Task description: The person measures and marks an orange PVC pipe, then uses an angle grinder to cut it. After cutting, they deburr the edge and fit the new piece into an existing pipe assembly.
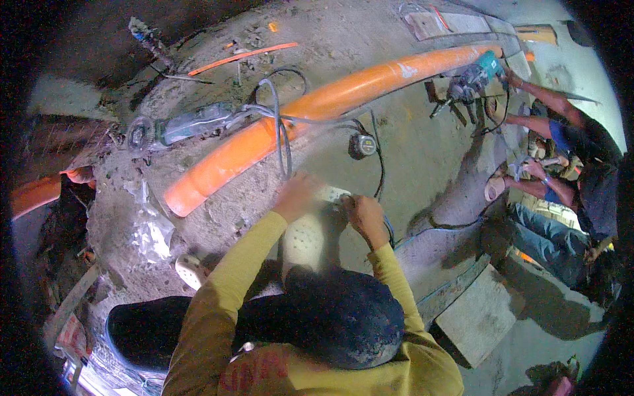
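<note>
My left hand (295, 197) is smeared by motion, beside the near side of a long orange pipe (231, 158) lying on the dusty floor. My right hand (365, 218) is closed, its fingertips pinched near a small pale piece (332, 193) between the two hands. What those fingers hold is too small and blurred to name. Below the hands is my cream-coloured clog (304, 236) with holes in its top. A tape measure (362, 145) lies on the floor beyond my right hand. Grey cable (280, 132) loops over the pipe.
An angle grinder (191, 125) lies left, behind the pipe. At the right, a co-worker's hands are at a green-and-grey power tool (472, 79) by the pipe's far end; another person sits nearer. A flat slab (479, 317) lies front right. A thin orange strip (244, 58) lies behind.
</note>
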A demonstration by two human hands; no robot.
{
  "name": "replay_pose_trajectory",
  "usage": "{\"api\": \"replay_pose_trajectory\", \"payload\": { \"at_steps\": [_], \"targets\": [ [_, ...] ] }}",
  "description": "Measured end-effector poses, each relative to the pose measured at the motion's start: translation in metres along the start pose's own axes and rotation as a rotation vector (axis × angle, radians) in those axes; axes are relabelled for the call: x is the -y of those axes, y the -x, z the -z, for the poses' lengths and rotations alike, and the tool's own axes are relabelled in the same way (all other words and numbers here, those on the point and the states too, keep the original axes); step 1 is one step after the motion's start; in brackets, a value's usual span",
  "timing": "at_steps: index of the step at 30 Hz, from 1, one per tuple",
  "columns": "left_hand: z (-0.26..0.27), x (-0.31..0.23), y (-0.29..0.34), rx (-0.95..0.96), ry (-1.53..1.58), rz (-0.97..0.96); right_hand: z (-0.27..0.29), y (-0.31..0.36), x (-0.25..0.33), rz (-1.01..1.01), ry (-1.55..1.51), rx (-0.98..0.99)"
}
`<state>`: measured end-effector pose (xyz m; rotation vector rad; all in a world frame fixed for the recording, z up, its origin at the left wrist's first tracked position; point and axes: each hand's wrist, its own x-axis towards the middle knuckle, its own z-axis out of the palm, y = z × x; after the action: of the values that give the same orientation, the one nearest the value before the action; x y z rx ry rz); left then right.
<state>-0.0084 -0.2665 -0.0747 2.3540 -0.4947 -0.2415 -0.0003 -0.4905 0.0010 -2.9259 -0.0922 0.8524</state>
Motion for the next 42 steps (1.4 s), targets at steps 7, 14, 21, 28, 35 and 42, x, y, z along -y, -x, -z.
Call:
{"api": "replay_pose_trajectory", "payload": {
  "at_steps": [7,14,21,28,35,42],
  "targets": [
    [0.019,0.012,0.014,-0.081,0.129,0.039,0.025,0.005,0.027,0.252,-0.267,-0.208],
    [0.011,0.042,0.032,-0.114,0.228,0.099,0.002,-0.017,0.074,0.259,-0.298,-0.031],
    [0.016,0.034,0.027,-0.05,0.31,0.124,-0.009,-0.011,0.067,0.201,-0.211,-0.083],
    [0.004,0.052,0.038,-0.133,0.267,0.081,-0.001,-0.007,0.103,0.193,-0.044,-0.047],
    [0.004,0.042,0.032,-0.084,0.352,0.066,-0.03,-0.024,0.094,0.2,0.066,-0.05],
    [0.011,0.052,0.047,-0.126,0.132,0.062,0.026,-0.014,0.117,0.355,0.174,-0.141]
  ]
}}
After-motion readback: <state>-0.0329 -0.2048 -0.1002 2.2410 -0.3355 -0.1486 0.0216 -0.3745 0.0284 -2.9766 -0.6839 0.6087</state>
